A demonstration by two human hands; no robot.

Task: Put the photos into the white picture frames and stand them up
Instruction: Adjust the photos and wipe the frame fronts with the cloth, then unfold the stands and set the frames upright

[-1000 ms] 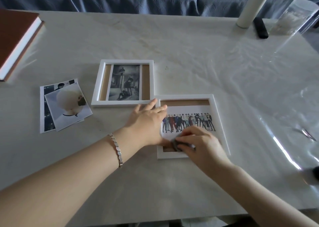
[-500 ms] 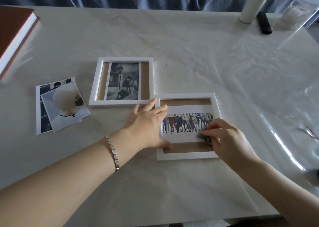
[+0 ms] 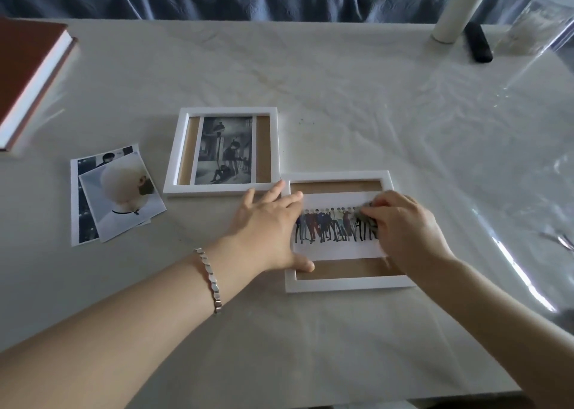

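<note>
Rightward since earlier: my right hand [image 3: 403, 225], fingers pinching a grey cloth [image 3: 366, 215], sits at the right end of the photo [image 3: 329, 247], lying crosswise in the frame [image 3: 348, 285]; left hand [image 3: 267, 225], fingers flat, steadies the frame's left edge.

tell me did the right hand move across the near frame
Yes. The right hand, pinching a grey wad, slid from the near left part of the near frame rightward and away, toward its far right corner.
</note>
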